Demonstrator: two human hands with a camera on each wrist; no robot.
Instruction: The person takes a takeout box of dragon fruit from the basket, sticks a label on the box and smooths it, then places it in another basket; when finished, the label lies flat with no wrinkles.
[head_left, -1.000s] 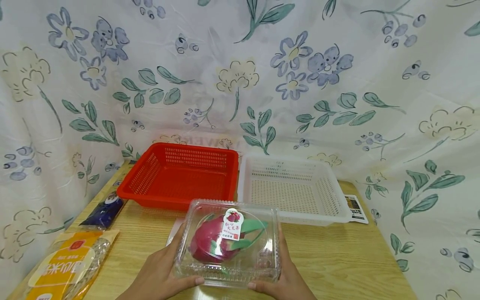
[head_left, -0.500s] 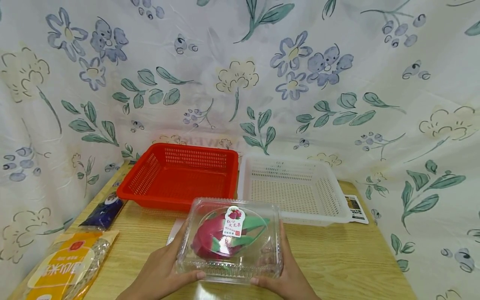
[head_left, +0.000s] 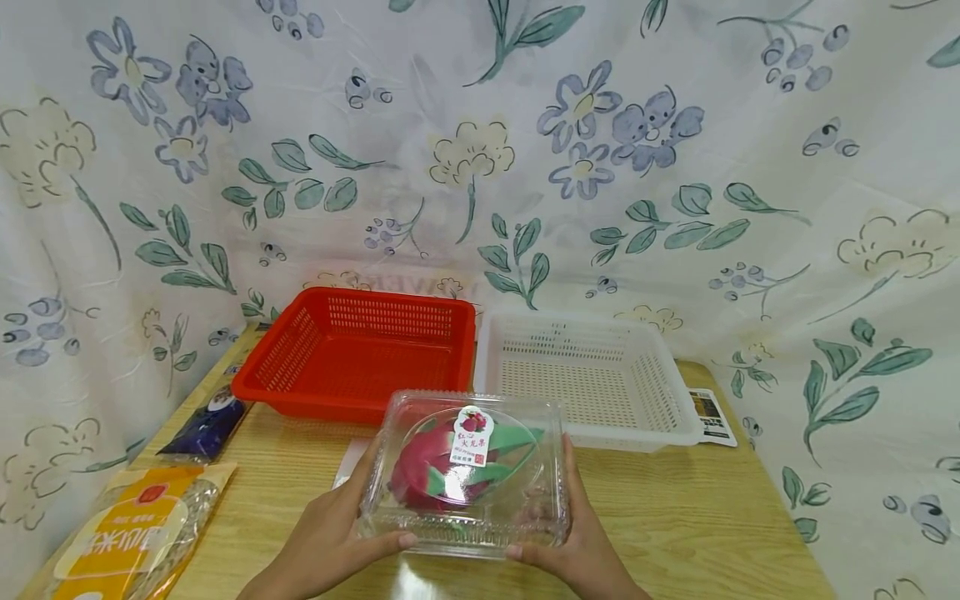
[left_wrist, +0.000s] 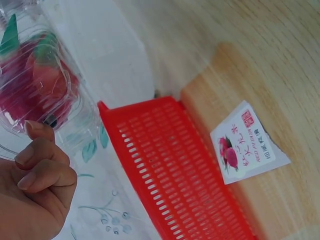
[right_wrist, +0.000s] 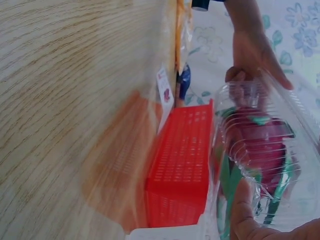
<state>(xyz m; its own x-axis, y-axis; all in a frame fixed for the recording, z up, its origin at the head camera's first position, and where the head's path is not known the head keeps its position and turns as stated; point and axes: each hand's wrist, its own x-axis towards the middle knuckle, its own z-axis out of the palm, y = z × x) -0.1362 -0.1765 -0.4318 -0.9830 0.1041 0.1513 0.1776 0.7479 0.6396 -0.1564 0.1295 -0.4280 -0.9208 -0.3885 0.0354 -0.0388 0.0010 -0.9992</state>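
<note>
A clear plastic clamshell box (head_left: 517, 500) is held up over the table, its label side facing me. Inside lies a dragon fruit (head_left: 420, 471), deep pink with green scales, beneath a white sticker (head_left: 472, 435) on the lid. My left hand (head_left: 333, 525) grips the box's left end, thumb along the near edge. The right hand (head_left: 577, 533) holds the opposite end the same way. In the left wrist view, the left hand's fingers (left_wrist: 47, 170) curl beside the box. The right wrist view has the right thumb (right_wrist: 243, 205) against the ridged plastic.
Behind the box, a red basket (head_left: 360, 412) stands on the left and a white basket (head_left: 630, 435) on the right. A yellow bag (head_left: 127, 533) and a dark blue packet (head_left: 206, 425) lie at the left. A printed card (left_wrist: 245, 145) lies by the red basket. Floral cloth (head_left: 480, 225) hangs behind.
Both hands have shifted the box slightly away and to the right, tilting it a little. The baskets and packets stay where they were.
</note>
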